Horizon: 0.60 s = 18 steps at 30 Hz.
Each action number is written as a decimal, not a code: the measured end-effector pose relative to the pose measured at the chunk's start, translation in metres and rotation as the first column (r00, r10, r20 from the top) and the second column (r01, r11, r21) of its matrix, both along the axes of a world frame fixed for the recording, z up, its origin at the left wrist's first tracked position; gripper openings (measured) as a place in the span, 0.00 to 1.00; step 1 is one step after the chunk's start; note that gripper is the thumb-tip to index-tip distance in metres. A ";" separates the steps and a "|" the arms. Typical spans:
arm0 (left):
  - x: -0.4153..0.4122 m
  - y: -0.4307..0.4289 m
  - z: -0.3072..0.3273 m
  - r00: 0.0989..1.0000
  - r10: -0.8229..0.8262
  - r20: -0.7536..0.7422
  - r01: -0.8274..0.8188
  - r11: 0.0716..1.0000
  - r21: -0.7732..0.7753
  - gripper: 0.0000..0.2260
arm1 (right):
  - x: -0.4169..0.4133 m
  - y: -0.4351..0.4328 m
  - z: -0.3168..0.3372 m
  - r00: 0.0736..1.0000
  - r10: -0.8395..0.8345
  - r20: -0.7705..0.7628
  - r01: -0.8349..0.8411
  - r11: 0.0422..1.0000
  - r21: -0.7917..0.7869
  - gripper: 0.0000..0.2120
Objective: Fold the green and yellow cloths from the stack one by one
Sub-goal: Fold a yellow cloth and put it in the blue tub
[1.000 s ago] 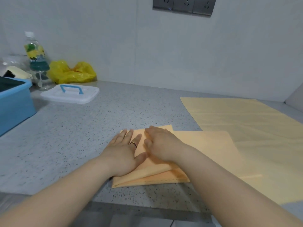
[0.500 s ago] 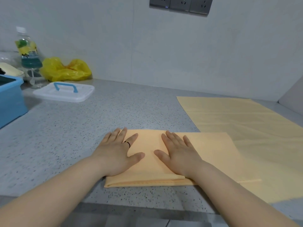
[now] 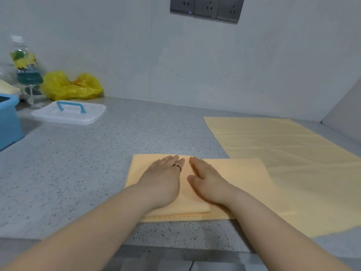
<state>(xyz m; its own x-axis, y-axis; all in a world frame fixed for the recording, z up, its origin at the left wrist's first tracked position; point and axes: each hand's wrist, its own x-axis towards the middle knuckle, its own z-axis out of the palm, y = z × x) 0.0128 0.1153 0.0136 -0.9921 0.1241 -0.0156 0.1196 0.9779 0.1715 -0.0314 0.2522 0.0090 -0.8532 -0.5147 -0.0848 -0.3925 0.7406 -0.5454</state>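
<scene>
L hand (image 3: 163, 179) & R hand (image 3: 207, 181) flat, fingers straight, on folded yellow cloth (image 3: 234, 173) nr counter edge (image 3: 175, 249).

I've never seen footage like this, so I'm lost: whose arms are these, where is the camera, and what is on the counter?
No machine here: a person wears one camera on the head, looking forward and down. The left hand and right hand lie flat, fingers straight, on a folded yellow cloth on the counter; nothing is gripped. Right of it lies a larger yellow cloth, spread out. At far left stand a blue bin, a white lid, a yellow bag and a bottle.
</scene>
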 end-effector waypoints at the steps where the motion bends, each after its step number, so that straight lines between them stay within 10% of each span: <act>1: -0.005 0.006 0.000 1.000 0.000 -0.001 0.000 1.000 0.000 0.25 | -0.001 0.002 0.003 0.995 -0.035 0.093 0.049 0.988 -0.146 0.25; 4: -0.018 0.017 -0.002 1.000 0.001 0.018 0.000 1.000 -0.020 0.27 | -0.008 0.017 0.012 0.973 -0.077 0.217 0.150 0.929 -0.339 0.23; 10: -0.022 0.017 -0.017 0.996 -0.061 0.071 0.061 0.998 -0.007 0.35 | -0.043 0.083 0.030 0.956 -0.225 -0.187 0.254 0.956 0.149 0.19; 18: -0.023 0.018 -0.020 0.991 -0.124 0.050 0.126 0.991 -0.044 0.36 | -0.060 0.126 0.036 0.921 -0.385 -0.055 0.387 0.894 0.225 0.05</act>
